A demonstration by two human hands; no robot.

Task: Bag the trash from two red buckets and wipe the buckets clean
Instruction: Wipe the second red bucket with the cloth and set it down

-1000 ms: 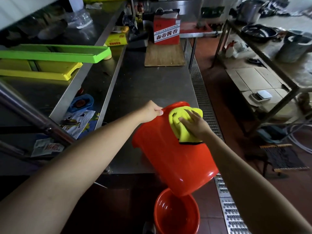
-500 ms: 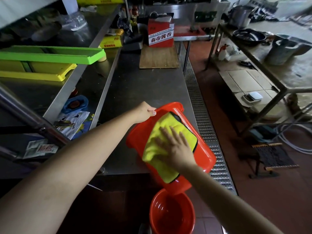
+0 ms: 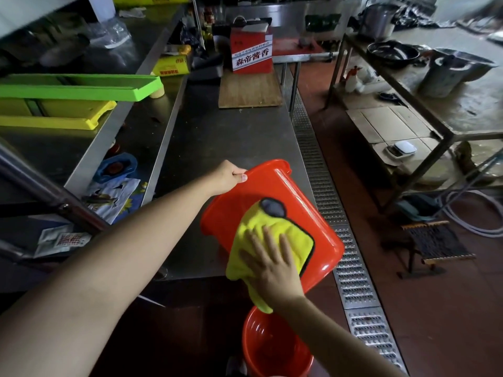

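A red bucket [image 3: 275, 191] lies tipped on its side at the near edge of the steel counter [image 3: 217, 137], its outer wall facing up. My left hand [image 3: 228, 176] grips its rim at the far end. My right hand [image 3: 272, 263] presses a yellow cloth [image 3: 283, 235] with a dark edge flat against the bucket's wall, fingers spread. A second red bucket [image 3: 275, 346] stands upright on the floor just below; its inside looks bare.
A wooden board [image 3: 249, 89] and a red carton [image 3: 251, 54] sit farther along the counter. Green and yellow trays [image 3: 81, 88] lie on the left shelf. A metal floor drain grate [image 3: 351, 270] runs along the right, with a metal rack [image 3: 424, 123] beyond.
My right hand has slid the cloth down the bucket's wall toward me, from near the rim to the lower part. My left hand keeps holding the rim.
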